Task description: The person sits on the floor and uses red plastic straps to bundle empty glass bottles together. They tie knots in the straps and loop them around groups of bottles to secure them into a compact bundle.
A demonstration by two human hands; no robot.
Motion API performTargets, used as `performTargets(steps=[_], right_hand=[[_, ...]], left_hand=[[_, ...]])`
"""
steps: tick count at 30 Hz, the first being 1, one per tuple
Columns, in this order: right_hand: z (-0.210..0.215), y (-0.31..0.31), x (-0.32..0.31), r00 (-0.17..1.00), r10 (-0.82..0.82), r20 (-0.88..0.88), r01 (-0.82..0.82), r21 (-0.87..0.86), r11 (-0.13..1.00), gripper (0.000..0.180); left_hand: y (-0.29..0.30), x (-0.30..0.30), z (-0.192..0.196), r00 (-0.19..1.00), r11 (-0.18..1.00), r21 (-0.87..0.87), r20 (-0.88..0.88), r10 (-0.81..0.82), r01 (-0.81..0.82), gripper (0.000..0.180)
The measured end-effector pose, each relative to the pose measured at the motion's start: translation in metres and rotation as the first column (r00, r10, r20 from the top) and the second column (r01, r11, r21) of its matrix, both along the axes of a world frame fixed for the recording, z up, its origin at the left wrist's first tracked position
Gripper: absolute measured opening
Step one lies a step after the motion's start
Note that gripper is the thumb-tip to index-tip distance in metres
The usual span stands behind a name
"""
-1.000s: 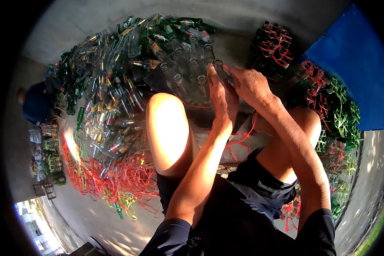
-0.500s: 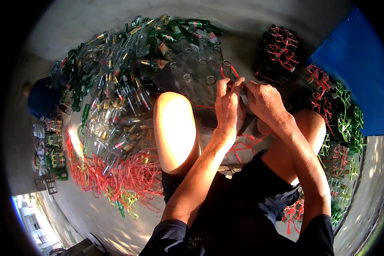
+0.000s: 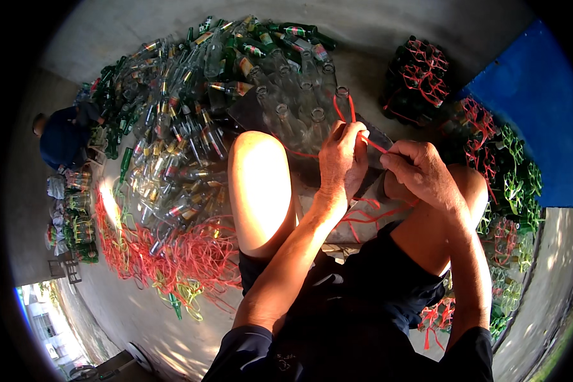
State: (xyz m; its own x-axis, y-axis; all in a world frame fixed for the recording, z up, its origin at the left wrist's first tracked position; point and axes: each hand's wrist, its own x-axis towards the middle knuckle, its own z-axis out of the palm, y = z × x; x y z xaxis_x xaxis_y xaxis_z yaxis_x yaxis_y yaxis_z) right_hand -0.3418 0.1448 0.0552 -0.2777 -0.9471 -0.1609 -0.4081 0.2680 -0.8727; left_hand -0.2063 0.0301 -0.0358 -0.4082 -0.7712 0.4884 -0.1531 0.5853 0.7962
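Note:
A red plastic strap [image 3: 353, 109] loops round the neck of a clear glass bottle [image 3: 342, 93] at the right of an upright group. My left hand [image 3: 341, 159] pinches the strap just below that bottle's neck. Between my two hands a short stretch of it runs taut, and my right hand [image 3: 420, 167] is closed on the far part. Several more clear bottles [image 3: 282, 113] stand close together in front of my knees, on a dark mat [image 3: 242, 114]. Loose lengths of red strap [image 3: 370, 215] hang below my hands, between my legs.
A large heap of clear and green bottles [image 3: 172, 127] lies to the left. Tangled red and yellow straps [image 3: 184, 261] are at lower left. Strapped bottle bundles [image 3: 420, 76] stand at right, near a blue panel [image 3: 535, 121]. Another person [image 3: 63, 137] sits at far left.
My right hand has moved right and down, away from my left, drawing the strap taut between them. My left hand has stayed near the bottle neck, slightly lower.

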Motion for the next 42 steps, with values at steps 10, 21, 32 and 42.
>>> performTargets(steps=[10, 21, 32, 42], right_hand=[[0.049, 0.064, -0.020, 0.913, -0.085, 0.400, 0.093, -0.002, 0.996, 0.034], [0.080, 0.097, -0.074, 0.840, 0.198, 0.504, 0.060, -0.450, 0.891, 0.044], [0.105, 0.104, -0.160, 0.851, 0.282, 0.443, -0.002, -0.534, 0.845, 0.042], [0.133, 0.002, -0.149, 0.858, 0.214, 0.467, 0.035, -0.467, 0.883, 0.035]], left_hand=[[-0.001, 0.009, -0.028, 0.975, 0.949, 0.314, -0.219, 0.044, 0.028, 0.014], [-0.004, 0.020, -0.016, 0.918, 0.819, 0.540, -0.394, 0.043, 0.194, 0.026], [-0.008, 0.035, -0.020, 0.851, 0.784, 0.564, -0.518, 0.091, 0.259, 0.026], [-0.008, 0.041, -0.017, 0.849, 0.775, 0.604, -0.497, 0.181, 0.188, 0.030]])
